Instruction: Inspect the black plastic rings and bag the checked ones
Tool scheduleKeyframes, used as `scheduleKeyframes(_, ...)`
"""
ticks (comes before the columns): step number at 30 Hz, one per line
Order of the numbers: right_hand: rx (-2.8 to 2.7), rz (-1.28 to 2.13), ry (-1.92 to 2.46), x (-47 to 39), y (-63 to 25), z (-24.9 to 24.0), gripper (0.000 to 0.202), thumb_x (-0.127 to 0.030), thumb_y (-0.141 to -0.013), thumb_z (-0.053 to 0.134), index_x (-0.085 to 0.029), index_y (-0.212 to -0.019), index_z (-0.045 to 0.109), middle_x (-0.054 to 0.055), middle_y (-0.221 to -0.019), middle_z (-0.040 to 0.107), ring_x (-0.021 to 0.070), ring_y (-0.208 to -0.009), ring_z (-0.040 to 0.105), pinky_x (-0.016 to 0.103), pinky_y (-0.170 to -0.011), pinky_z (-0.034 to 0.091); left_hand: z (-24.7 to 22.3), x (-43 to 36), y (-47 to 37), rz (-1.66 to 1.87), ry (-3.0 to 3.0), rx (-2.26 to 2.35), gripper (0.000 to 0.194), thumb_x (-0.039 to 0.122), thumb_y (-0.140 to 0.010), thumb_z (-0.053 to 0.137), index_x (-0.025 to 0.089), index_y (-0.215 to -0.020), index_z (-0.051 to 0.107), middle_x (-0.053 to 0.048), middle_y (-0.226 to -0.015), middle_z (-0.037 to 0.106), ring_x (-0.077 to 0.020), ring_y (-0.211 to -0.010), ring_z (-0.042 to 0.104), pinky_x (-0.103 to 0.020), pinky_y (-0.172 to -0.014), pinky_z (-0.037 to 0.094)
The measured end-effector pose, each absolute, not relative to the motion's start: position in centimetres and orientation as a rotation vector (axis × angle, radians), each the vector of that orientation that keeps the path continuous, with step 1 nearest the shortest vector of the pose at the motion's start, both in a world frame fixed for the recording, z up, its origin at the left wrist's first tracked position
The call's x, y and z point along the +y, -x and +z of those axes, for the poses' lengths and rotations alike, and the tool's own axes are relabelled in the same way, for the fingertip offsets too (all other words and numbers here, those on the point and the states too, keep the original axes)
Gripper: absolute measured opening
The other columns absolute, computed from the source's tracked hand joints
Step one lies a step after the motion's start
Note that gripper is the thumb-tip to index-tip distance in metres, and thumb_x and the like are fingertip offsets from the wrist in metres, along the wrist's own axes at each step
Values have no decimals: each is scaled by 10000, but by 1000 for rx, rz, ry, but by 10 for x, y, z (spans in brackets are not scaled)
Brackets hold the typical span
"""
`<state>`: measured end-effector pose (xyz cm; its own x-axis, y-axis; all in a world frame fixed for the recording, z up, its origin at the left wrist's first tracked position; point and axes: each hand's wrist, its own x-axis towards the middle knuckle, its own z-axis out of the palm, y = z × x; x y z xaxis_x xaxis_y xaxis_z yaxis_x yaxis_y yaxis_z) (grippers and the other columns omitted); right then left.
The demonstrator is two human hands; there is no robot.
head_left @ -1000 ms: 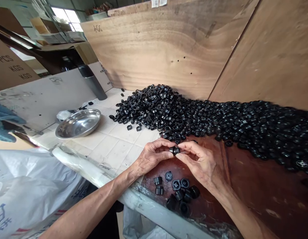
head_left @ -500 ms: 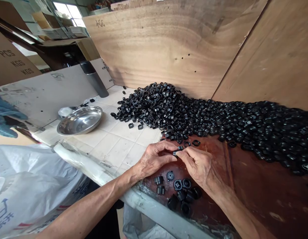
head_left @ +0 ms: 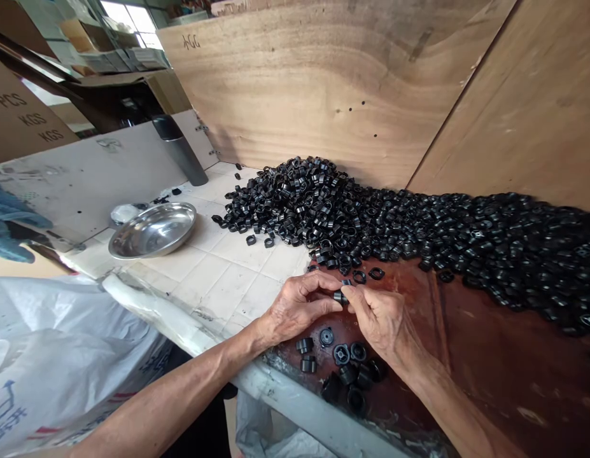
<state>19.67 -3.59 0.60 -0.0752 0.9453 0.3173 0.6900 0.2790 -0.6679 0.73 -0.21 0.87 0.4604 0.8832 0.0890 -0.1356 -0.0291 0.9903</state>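
- Along the wooden board [head_left: 299, 95], a huge black pile [head_left: 314, 207] seems left to do.
- Near the table edge [head_left: 287, 389], a small bunch [head_left: 349, 374] seems done.
- Between these, the left hand [head_left: 295, 302] and right hand [head_left: 381, 313] pinch one black piece [head_left: 339, 297], likely unfinished.

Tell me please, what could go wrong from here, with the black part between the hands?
1. The part is small and held only by the fingers of both hands, so it might slip and drop.
2. The loose pieces lie close to the table edge; a forearm could perhaps push some off.
3. The pile is heaped loosely, so some rings may slide down.
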Motion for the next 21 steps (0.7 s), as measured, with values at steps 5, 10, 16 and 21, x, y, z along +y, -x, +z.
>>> scheduleKeyframes(5, -1748, 600, 1410, -41, -192, 22, 326, -462, -996, 503, -206, -967, 704, 13, -656, 682, 157, -579, 637, 240, -571, 459, 10, -1, -9, 980, -1321, 776, 266, 288, -786, 821, 164, -1005, 733, -85, -1107, 727, -223, -1007, 706, -356, -920, 583)
scheduleKeyframes(10, -1743, 726, 1542, -45, -191, 40, 534, -481, -987, 491, -226, -525, 571, 2, -483, 598, 147, -479, 596, 248, -482, 403, 10, 0, -7, 1029, -1297, 778, 256, 264, -787, 817, 161, -1003, 725, -71, -1060, 731, -194, -928, 718, -315, -856, 594)
scheduleKeyframes(16, -1680, 879, 1465, -39, -191, 17, 310, -418, -964, 531, -217, -779, 678, -18, -556, 642, 151, -545, 637, 238, -572, 470, 4, 0, -8, 988, -1284, 762, 246, 248, -808, 787, 156, -1023, 710, -74, -1107, 710, -204, -946, 725, -333, -865, 597)
scheduleKeyframes(21, -1698, 1023, 1622, -37, -198, 16, 254, -447, -918, 593, -218, -831, 656, -10, -661, 679, 161, -598, 633, 252, -572, 465, 1, 1, -10, 1011, -1381, 1013, 251, 226, -810, 754, 166, -1046, 692, -45, -997, 737, -165, -851, 715, -294, -806, 585)
